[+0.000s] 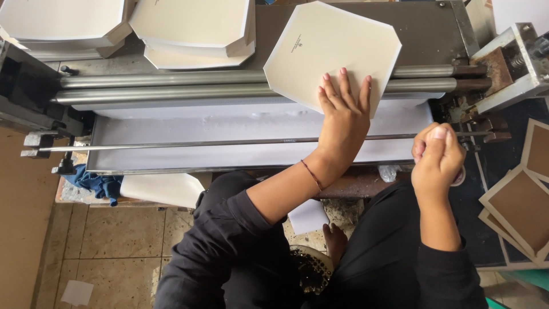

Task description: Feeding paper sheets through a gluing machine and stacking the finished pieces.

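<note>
Two stacks of white paper sheets [189, 34] sit at the back of the machine, close by. The left hand [343, 117] lies flat, fingers spread, pressing a cream sheet with cut corners [329, 48] onto the steel rollers [171, 86], so it cannot slip. The sheet lies tilted, one corner pointing up and away. The right hand [437, 157] is curled shut beside a thin rod [171, 144]; I cannot tell what it holds. Brown boards [523, 209] lie far right.

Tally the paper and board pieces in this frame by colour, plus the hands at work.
Loose white octagonal sheet under the left hand: 1
White sheet stacks: 2
Brown board panels: 2 clearly in view
Hands, with the right hand: 2
Total: 7
</note>
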